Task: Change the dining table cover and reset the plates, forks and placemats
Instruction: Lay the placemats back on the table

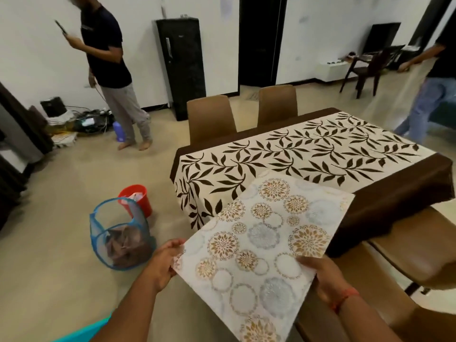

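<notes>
Beige floor runs under a dining table [419, 178] dressed in a cream cover [296, 154] printed with dark leaves and edged in brown; its top carries nothing but that cloth. You hold a placemat [261, 245] (pale, with gold and grey round medallions) in the air off the table's near corner, its far edge overlapping the cover in view, though whether it touches the cloth you cannot tell. Your left hand [164, 264] grips the mat's left corner, fingers curled over the edge. Your right hand [325, 280] clasps the mat's right edge, thumb on top, a red thread at the wrist.

Left of the table, on the floor, a blue mesh hamper [118, 233] holds brown cloth, and a red bucket [137, 197] stands just behind it. Two brown chairs [209, 117] sit tucked at the table's far side; more brown seats lie at its near right. Beyond the table a person [108, 65] in a dark shirt stands by a black fridge [181, 65], and another figure [429, 95] is blurred at the right edge.
</notes>
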{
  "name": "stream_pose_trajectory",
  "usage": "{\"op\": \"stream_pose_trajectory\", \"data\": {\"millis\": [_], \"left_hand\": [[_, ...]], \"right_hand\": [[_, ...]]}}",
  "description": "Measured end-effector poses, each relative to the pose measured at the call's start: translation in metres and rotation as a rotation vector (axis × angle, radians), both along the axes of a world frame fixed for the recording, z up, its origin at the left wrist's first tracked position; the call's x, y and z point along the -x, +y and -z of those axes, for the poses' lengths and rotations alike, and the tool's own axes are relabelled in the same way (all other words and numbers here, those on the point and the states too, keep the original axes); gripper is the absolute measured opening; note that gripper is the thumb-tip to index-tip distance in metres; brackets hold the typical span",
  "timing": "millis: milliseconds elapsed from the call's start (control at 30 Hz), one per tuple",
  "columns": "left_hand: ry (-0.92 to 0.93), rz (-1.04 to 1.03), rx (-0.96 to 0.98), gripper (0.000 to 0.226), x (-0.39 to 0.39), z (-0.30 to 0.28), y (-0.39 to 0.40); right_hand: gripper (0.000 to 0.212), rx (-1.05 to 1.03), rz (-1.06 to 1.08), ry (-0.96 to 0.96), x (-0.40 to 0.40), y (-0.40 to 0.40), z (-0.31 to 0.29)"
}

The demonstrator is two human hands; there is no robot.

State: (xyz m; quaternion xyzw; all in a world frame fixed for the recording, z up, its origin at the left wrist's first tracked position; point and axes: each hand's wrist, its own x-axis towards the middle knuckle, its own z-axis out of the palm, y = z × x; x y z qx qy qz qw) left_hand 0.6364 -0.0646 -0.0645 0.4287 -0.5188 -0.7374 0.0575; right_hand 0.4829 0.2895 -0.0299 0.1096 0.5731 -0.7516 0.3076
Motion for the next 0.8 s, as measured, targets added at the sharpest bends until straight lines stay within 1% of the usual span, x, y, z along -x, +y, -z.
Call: {"op": "stream_pose_trajectory", "data": {"millis": [33, 100, 167, 200, 233, 267, 333, 367, 400, 433, 467, 533, 567, 633, 700, 800], "left_hand": [[-0.061, 0.094, 0.029, 0.025, 0.011, 0.000, -0.015], [-0.127, 0.275, 0.078, 0.025, 0.035, -0.003, -0.041], [-0.162, 0.439, 0.125, 0.023, 0.068, -0.005, -0.067], [-0.169, 0.487, 0.138, 0.021, 0.085, -0.005, -0.078], [-0.165, 0.510, 0.132, 0.020, 0.100, -0.006, -0.086], [-0.156, 0.523, 0.112, 0.019, 0.116, -0.007, -0.093], [-0.142, 0.516, 0.075, 0.021, 0.144, -0.002, -0.105], [-0.133, 0.510, 0.083, 0.022, 0.157, 0.001, -0.110], [-0.124, 0.505, 0.104, 0.021, 0.169, 0.001, -0.114], [-0.124, 0.511, 0.135, 0.021, 0.181, 0.003, -0.117], [-0.136, 0.523, 0.179, 0.020, 0.195, 0.004, -0.120], [-0.154, 0.532, 0.263, 0.021, 0.214, 0.003, -0.122], [-0.147, 0.523, 0.275, 0.021, 0.222, 0.002, -0.123], [-0.139, 0.506, 0.313, 0.020, 0.244, 0.000, -0.130], [-0.152, 0.512, 0.351, 0.020, 0.266, -0.003, -0.140], [-0.166, 0.526, 0.358, 0.013, 0.297, -0.008, -0.152]], "right_hand": [[0.049, -0.012, 0.003, -0.002, 0.010, -0.008, 0.000], [0.046, -0.006, -0.018, -0.020, 0.027, -0.025, -0.001], [0.049, 0.023, -0.035, -0.069, 0.044, -0.048, -0.002], [0.052, 0.035, -0.050, -0.086, 0.050, -0.060, -0.003], [0.057, 0.041, -0.073, -0.094, 0.054, -0.068, -0.004], [0.068, 0.044, -0.082, -0.109, 0.058, -0.077, -0.003], [0.099, 0.056, -0.102, -0.143, 0.068, -0.091, 0.005], [0.106, 0.078, -0.103, -0.157, 0.073, -0.098, 0.008], [0.106, 0.086, -0.107, -0.160, 0.079, -0.105, 0.008], [0.102, 0.083, -0.100, -0.158, 0.087, -0.112, 0.009], [0.092, 0.070, -0.077, -0.157, 0.098, -0.118, 0.012], [0.059, 0.024, 0.004, -0.112, 0.116, -0.132, 0.017], [0.045, -0.021, 0.064, -0.079, 0.124, -0.137, 0.021], [0.028, -0.101, 0.136, -0.024, 0.142, -0.150, 0.028], [0.021, -0.153, 0.148, 0.005, 0.156, -0.163, 0.034], [0.024, -0.299, 0.183, 0.049, 0.172, -0.176, 0.046]]}}
